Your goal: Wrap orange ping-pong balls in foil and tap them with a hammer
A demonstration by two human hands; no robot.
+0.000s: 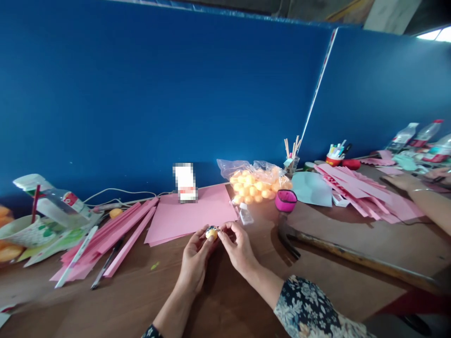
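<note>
In the head view, a small yellow ball (211,233) with a shiny, dark-and-silver edge along its top is held above the brown table. My left hand (195,257) pinches it from the left between thumb and fingers. From the other side, my right hand (240,248) has its thumb and fingertips closed at the ball's right edge. What the shiny part is, I cannot make out. Just beyond my hands lie pink paper sheets (190,212). A small clear plastic piece (245,215) rests near my right fingertips.
A clear bag of orange balls (252,185) stands behind, beside a magenta pouch (286,201). At right lies a hammer (352,256); another person's arm (428,197) reaches in beyond it. Pink strips (105,234), a pen (106,264) and a tilted bottle (66,202) are left.
</note>
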